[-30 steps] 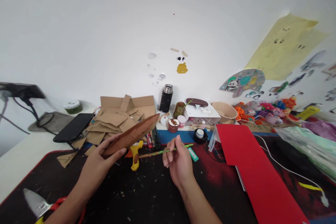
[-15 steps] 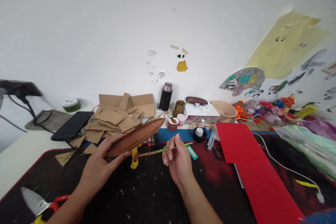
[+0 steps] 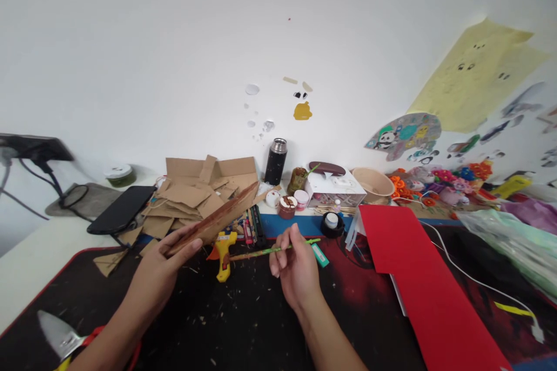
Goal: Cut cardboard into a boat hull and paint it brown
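My left hand [image 3: 161, 266] is closed around the lower left end of a long, narrow cardboard piece [image 3: 226, 214] with brown paint on it, fingers behind and thumb in front. The piece slants up to the right, its painted face mostly turned upward. Between the fingertips of my right hand [image 3: 298, 266] is a thin green paintbrush [image 3: 255, 253]; its brown, paint-covered tip points left, apart from the cardboard. Below the cardboard lies a yellow glue gun [image 3: 223, 261], partly behind the brush tip. An open jar of brown paint [image 3: 286, 207] stands beyond my right hand.
Cardboard scraps [image 3: 183, 200] are piled at the back left, near a phone [image 3: 120, 208]. A black flask [image 3: 275, 163] and a white box [image 3: 335, 185] stand along the wall. Red card [image 3: 424, 278] lies at right; scissors [image 3: 58, 333] lie by my left forearm.
My left hand has tilted the cardboard piece, so its broad brown face has turned away and looks narrower; its far end has dropped left. The right hand and paintbrush stay nearly still.
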`<state>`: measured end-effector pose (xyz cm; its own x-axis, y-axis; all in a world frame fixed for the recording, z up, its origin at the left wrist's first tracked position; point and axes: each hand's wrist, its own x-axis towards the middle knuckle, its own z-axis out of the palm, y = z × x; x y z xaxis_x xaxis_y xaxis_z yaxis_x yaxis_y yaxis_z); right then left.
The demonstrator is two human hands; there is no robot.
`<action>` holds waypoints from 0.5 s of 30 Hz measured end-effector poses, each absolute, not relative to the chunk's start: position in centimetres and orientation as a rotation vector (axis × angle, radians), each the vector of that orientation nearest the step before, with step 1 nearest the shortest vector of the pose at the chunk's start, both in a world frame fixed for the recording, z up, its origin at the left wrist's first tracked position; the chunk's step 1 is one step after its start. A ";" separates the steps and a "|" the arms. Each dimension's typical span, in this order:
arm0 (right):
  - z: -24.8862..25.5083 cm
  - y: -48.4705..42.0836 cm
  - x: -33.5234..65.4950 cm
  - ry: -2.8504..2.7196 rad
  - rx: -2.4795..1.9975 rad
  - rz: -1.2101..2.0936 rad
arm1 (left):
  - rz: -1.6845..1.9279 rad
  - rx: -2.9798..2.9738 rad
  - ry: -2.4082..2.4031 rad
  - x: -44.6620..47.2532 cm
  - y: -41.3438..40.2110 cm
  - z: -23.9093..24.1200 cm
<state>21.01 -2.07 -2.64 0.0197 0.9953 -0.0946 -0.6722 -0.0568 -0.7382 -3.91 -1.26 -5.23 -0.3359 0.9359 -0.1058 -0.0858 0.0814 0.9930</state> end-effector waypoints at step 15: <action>-2.8 -1.9 21.0 -0.559 -0.755 1.483 | 1.431 0.693 1.313 -3.6 -1.3 -5.1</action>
